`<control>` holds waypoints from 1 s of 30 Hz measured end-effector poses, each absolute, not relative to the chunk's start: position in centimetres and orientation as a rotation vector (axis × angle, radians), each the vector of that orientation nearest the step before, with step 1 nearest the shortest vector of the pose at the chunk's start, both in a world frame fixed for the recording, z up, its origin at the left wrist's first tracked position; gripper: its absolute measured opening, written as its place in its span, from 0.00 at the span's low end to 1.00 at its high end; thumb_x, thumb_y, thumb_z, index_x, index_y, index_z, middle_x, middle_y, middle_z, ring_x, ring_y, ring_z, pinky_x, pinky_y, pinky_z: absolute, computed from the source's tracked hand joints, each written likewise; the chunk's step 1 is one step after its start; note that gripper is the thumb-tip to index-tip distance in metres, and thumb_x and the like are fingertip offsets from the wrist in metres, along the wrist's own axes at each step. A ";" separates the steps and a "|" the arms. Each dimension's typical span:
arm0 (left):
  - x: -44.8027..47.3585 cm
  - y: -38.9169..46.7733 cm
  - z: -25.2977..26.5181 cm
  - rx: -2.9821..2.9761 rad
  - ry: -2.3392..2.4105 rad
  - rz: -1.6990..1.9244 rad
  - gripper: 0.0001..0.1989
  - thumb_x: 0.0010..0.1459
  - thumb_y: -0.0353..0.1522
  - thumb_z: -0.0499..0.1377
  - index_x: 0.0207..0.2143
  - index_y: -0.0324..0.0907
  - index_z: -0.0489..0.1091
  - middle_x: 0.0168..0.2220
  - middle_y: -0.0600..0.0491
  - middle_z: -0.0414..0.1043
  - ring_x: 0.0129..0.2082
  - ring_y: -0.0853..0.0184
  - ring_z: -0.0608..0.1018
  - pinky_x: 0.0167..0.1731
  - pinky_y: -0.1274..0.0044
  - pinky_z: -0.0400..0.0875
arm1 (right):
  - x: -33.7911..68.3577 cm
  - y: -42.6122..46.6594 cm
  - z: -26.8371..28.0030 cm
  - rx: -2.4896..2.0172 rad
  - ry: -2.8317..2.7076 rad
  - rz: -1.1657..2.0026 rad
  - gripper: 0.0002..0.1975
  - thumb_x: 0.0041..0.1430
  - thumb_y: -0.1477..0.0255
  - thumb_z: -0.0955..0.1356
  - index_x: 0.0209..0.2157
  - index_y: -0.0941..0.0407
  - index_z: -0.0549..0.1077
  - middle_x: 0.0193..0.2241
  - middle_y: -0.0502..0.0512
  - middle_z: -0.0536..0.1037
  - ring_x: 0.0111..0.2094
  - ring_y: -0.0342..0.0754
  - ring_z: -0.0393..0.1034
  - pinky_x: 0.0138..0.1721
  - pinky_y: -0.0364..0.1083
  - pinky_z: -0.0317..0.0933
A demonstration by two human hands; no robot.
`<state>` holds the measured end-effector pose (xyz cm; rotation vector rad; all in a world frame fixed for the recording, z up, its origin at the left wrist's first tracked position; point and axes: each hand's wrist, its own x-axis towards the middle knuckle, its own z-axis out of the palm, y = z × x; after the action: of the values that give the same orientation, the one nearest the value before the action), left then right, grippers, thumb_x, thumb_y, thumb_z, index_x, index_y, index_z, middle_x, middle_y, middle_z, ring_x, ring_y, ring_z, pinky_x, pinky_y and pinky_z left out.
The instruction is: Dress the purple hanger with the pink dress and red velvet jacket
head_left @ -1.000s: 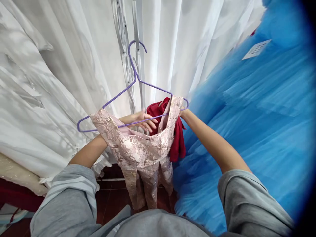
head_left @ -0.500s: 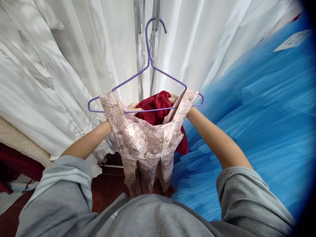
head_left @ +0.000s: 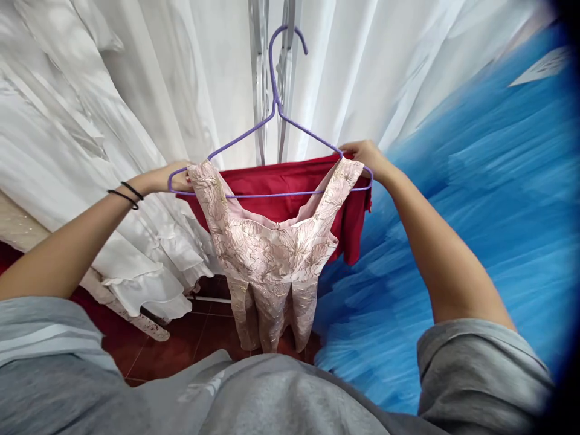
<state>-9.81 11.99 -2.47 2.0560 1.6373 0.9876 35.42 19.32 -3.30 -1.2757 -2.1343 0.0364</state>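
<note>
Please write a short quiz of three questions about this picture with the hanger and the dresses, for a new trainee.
1. True or false: the pink brocade dress hangs on the purple wire hanger.
2. Which garment lies across the hanger behind the pink one? A) red garment B) blue tulle dress C) white gown
3. Where does each hand hold the hanger?

Key:
1. True.
2. A.
3. The left hand holds the left end, the right hand the right end.
</note>
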 end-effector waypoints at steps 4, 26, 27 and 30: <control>-11.4 9.7 0.5 2.583 2.253 0.954 0.07 0.55 0.24 0.53 0.36 0.34 0.70 0.38 0.53 0.72 0.42 0.69 0.70 0.47 0.78 0.61 | 34.8 19.6 -2.1 -1.201 -2.023 -0.168 0.22 0.47 0.76 0.70 0.47 0.58 0.76 0.41 0.59 0.80 0.41 0.54 0.73 0.44 0.50 0.65; -8.2 0.7 3.0 2.594 2.969 0.434 0.16 0.60 0.30 0.47 0.50 0.41 0.64 0.38 0.47 0.73 0.44 0.55 0.76 0.41 0.68 0.67 | 37.6 16.4 -0.1 -1.407 -1.852 -0.169 0.32 0.51 0.76 0.72 0.59 0.63 0.68 0.44 0.68 0.78 0.44 0.51 0.71 0.49 0.49 0.60; -7.9 0.2 3.1 2.581 2.982 0.448 0.16 0.60 0.29 0.46 0.49 0.41 0.64 0.38 0.47 0.73 0.45 0.54 0.76 0.41 0.66 0.67 | 37.7 16.0 0.1 -1.409 -1.809 -0.177 0.32 0.52 0.75 0.72 0.59 0.64 0.67 0.45 0.69 0.77 0.45 0.52 0.71 0.49 0.49 0.60; -6.6 -1.6 3.1 2.473 2.992 0.333 0.14 0.59 0.30 0.49 0.47 0.40 0.65 0.35 0.46 0.72 0.43 0.52 0.77 0.39 0.66 0.69 | 37.6 14.2 -0.2 -1.489 -1.834 -0.204 0.31 0.50 0.74 0.73 0.57 0.61 0.70 0.46 0.68 0.76 0.46 0.56 0.70 0.50 0.53 0.61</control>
<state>-6.60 -1.57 3.09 2.4727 2.9924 0.3331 37.61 14.24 -0.22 -1.4889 -1.8342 -0.2040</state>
